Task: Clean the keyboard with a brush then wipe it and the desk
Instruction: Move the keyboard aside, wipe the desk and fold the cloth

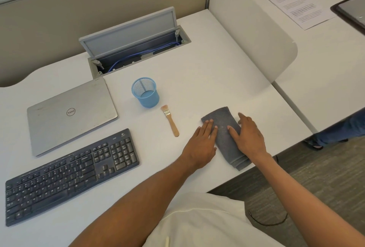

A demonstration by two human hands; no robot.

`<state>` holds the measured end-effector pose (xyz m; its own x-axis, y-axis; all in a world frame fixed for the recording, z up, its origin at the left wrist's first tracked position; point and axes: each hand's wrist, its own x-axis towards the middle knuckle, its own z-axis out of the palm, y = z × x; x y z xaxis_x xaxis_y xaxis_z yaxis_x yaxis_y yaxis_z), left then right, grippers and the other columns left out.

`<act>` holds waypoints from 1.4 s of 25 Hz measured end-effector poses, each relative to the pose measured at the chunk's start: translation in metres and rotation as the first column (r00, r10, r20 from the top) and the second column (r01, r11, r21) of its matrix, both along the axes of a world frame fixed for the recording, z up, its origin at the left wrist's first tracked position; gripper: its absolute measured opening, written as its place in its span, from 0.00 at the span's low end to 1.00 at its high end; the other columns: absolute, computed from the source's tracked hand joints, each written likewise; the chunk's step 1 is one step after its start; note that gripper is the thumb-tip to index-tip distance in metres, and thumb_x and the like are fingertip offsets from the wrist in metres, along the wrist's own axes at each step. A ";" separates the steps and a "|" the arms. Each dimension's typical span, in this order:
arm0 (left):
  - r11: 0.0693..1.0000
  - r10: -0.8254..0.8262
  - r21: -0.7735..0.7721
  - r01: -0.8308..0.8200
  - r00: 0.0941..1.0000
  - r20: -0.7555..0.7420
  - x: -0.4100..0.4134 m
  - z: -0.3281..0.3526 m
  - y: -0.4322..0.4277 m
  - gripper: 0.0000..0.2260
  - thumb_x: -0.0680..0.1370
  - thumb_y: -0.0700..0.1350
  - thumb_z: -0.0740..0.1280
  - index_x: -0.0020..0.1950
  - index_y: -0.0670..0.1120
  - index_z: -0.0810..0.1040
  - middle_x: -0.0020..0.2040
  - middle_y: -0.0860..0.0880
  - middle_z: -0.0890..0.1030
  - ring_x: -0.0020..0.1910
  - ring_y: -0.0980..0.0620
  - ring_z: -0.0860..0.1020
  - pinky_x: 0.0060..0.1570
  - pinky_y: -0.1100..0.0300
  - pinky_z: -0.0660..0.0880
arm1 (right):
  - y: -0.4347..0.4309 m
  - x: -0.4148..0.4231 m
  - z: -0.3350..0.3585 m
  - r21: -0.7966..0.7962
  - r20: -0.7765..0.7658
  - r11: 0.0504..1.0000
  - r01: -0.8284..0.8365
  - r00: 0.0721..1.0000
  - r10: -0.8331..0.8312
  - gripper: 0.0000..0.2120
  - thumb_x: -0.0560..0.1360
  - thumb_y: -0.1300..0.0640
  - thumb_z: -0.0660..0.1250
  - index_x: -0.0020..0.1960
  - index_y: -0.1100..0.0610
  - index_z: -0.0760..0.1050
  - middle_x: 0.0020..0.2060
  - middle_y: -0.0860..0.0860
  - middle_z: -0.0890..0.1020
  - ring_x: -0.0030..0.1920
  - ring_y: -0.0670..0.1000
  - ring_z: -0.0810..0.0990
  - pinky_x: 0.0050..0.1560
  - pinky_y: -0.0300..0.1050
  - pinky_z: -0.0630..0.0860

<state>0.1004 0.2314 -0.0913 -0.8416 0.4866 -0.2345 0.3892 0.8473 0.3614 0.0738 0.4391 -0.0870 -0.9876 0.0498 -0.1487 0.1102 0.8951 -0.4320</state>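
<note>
A folded grey cloth (222, 123) lies near the right front edge of the white desk (207, 73). My left hand (200, 145) rests flat with its fingertips on the cloth's left side. My right hand (248, 135) lies flat on the cloth's right side, fingers straight. A small wooden-handled brush (170, 120) lies on the desk left of the cloth, bristles pointing away. The black keyboard (69, 175) sits at the front left, apart from both hands.
A closed silver laptop (69, 116) lies behind the keyboard. A blue mesh cup (145, 92) stands behind the brush. An open cable hatch (136, 43) sits at the back. A white divider (256, 35) borders the right; beyond it lie papers (300, 2).
</note>
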 end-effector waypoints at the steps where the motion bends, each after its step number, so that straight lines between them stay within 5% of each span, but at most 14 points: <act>1: 1.000 0.000 -0.008 0.000 1.000 -0.005 -0.001 -0.001 0.001 0.32 0.87 0.51 0.60 0.87 0.40 0.50 0.87 0.39 0.45 0.87 0.40 0.46 0.85 0.44 0.50 | 0.001 0.000 -0.001 -0.006 0.034 1.000 0.003 0.999 -0.003 0.30 0.81 0.40 0.63 0.76 0.56 0.65 0.63 0.54 0.76 0.61 0.56 0.78 0.56 0.52 0.76; 6: 1.000 0.009 0.005 -0.010 1.000 0.017 -0.006 0.006 0.005 0.31 0.87 0.50 0.59 0.86 0.39 0.54 0.87 0.38 0.49 0.86 0.39 0.49 0.84 0.43 0.52 | -0.007 -0.003 0.008 -0.045 -0.004 0.994 0.096 0.995 -0.096 0.15 0.80 0.47 0.68 0.63 0.54 0.74 0.54 0.51 0.80 0.49 0.54 0.80 0.46 0.48 0.73; 10: 0.993 0.047 0.104 -0.054 0.997 0.068 -0.014 0.018 0.005 0.30 0.87 0.48 0.61 0.86 0.41 0.53 0.87 0.41 0.49 0.86 0.43 0.48 0.84 0.51 0.47 | -0.009 -0.008 0.017 -0.082 -0.036 0.986 0.144 0.988 -0.147 0.08 0.80 0.52 0.67 0.50 0.54 0.71 0.44 0.51 0.78 0.42 0.55 0.78 0.41 0.50 0.72; 14: 0.929 0.186 0.288 -0.233 0.966 0.181 -0.016 0.034 0.006 0.27 0.88 0.49 0.60 0.85 0.42 0.59 0.86 0.44 0.57 0.85 0.47 0.55 0.81 0.57 0.52 | -0.010 -0.009 0.037 -0.188 0.085 0.973 0.133 0.989 -0.118 0.15 0.79 0.53 0.70 0.61 0.54 0.69 0.46 0.51 0.80 0.42 0.55 0.79 0.42 0.53 0.79; 17: 0.717 0.392 0.491 -0.495 0.869 0.304 -0.013 0.045 0.010 0.18 0.89 0.48 0.59 0.78 0.43 0.71 0.76 0.46 0.74 0.70 0.56 0.72 0.69 0.75 0.61 | -0.032 0.007 0.055 -0.192 -0.050 0.980 -0.049 0.998 0.040 0.16 0.80 0.55 0.68 0.66 0.50 0.69 0.48 0.47 0.80 0.43 0.51 0.80 0.42 0.52 0.80; 20: 0.465 0.518 0.539 -0.702 0.710 0.478 -0.016 0.059 0.011 0.15 0.89 0.54 0.55 0.68 0.49 0.75 0.62 0.52 0.80 0.54 0.61 0.77 0.55 0.68 0.72 | -0.062 0.028 0.066 -0.205 -0.150 0.969 -0.141 0.982 0.111 0.11 0.83 0.52 0.64 0.65 0.48 0.72 0.48 0.44 0.80 0.44 0.47 0.80 0.44 0.48 0.80; 24: 0.261 0.570 0.473 -0.841 0.530 0.628 -0.020 0.064 0.004 0.26 0.87 0.60 0.59 0.81 0.48 0.65 0.66 0.52 0.77 0.63 0.53 0.77 0.60 0.63 0.70 | -0.086 0.043 0.053 -0.202 -0.129 0.947 -0.249 0.965 0.226 0.16 0.81 0.55 0.67 0.68 0.53 0.72 0.56 0.49 0.82 0.52 0.50 0.83 0.50 0.49 0.82; 28: 0.256 0.656 0.405 -0.878 0.466 0.594 -0.023 0.052 -0.006 0.23 0.85 0.45 0.65 0.79 0.47 0.64 0.49 0.54 0.77 0.45 0.59 0.76 0.47 0.62 0.72 | -0.079 0.049 0.048 -0.267 -0.223 0.947 -0.178 0.967 0.119 0.13 0.81 0.53 0.67 0.64 0.51 0.75 0.55 0.46 0.81 0.54 0.47 0.79 0.55 0.47 0.79; 32: 0.320 0.667 0.376 -0.869 0.489 0.562 -0.023 0.042 -0.014 0.19 0.84 0.40 0.61 0.76 0.46 0.68 0.47 0.49 0.76 0.42 0.57 0.76 0.42 0.60 0.73 | -0.042 0.024 0.037 -0.009 -0.180 0.995 -0.095 0.979 0.092 0.23 0.81 0.59 0.63 0.75 0.54 0.68 0.70 0.55 0.74 0.68 0.57 0.71 0.69 0.56 0.71; 35: 0.327 0.656 0.395 -0.859 0.507 0.559 -0.019 0.043 -0.013 0.18 0.85 0.40 0.61 0.76 0.46 0.68 0.45 0.50 0.76 0.41 0.58 0.75 0.40 0.62 0.72 | -0.036 0.011 0.024 0.034 -0.144 0.986 -0.164 0.975 0.168 0.16 0.80 0.60 0.62 0.66 0.53 0.77 0.68 0.54 0.76 0.67 0.58 0.72 0.72 0.53 0.65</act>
